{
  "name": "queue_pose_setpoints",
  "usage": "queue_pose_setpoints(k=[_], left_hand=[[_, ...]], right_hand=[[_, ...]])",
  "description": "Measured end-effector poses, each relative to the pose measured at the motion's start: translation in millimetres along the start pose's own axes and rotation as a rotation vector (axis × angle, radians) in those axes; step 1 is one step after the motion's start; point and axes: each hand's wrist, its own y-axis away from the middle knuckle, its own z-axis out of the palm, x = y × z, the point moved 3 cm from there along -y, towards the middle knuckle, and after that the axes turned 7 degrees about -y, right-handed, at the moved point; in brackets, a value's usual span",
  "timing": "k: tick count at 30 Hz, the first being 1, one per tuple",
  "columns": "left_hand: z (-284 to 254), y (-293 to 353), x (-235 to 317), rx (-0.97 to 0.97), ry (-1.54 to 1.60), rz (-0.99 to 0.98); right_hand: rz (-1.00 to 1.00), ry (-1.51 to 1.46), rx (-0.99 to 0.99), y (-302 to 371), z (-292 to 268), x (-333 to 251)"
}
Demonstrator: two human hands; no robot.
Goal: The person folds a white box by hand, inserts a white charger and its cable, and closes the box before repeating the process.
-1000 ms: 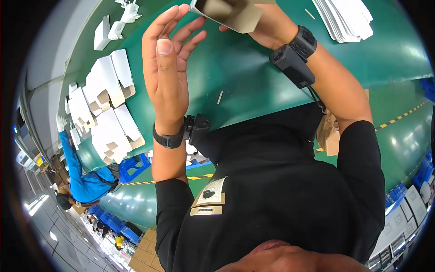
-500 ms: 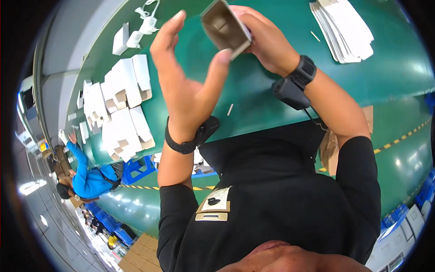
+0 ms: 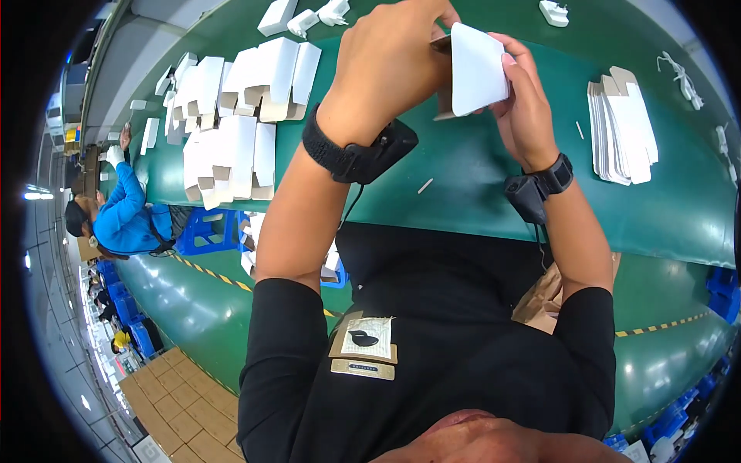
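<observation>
A small white cardboard box (image 3: 478,71) with a brown inner side is up in front of me above the green table. My right hand (image 3: 529,108) grips it from the right, thumb on the white face and fingers behind. My left hand (image 3: 394,69) is bent over its left side, fingers curled at the brown edge; the box and the hand itself hide some fingertips. Left of my hands stand several opened white boxes (image 3: 231,154) in rows. At the right lies a stack of flat white cartons (image 3: 624,127).
White plug adapters (image 3: 303,23) lie at the table's far edge, with another adapter (image 3: 553,12) farther right. A white cable (image 3: 681,81) lies at the far right. A small white strip (image 3: 425,186) is near me. A co-worker in blue (image 3: 123,216) sits at the left.
My left hand, spread wide before, has closed in on the box. The box has turned, so a white face shows instead of its open brown inside. My view has shifted.
</observation>
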Motion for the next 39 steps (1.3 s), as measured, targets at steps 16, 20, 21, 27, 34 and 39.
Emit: queue_pose_setpoints(k=[16, 20, 21, 27, 34, 39], left_hand=[[-6.7, 78.1, 20.0, 0.268, 0.44, 0.196], [1.2, 78.5, 42.0, 0.266, -0.018, 0.37], [5.6, 77.4, 49.1, 0.257, -0.185, 0.418], [22.7, 65.8, 52.3, 0.224, -0.404, 0.494], [21.9, 54.1, 48.3, -0.182, -0.758, 0.604], [36.4, 64.6, 31.1, -0.084, -0.39, 0.689]], right_hand=[[-0.076, -0.429, -0.37, -3.9, -13.6, 7.8], [-0.036, -0.386, -0.276, -1.1, -8.6, 12.7], [-0.045, -0.347, -0.258, 0.0, -7.9, 13.0], [-0.048, -0.284, -0.196, -1.5, -8.3, 7.0], [-0.105, -0.104, -0.119, 0.8, -1.2, 0.4], [-0.138, 0.119, -0.23, 3.5, 2.5, 2.3]])
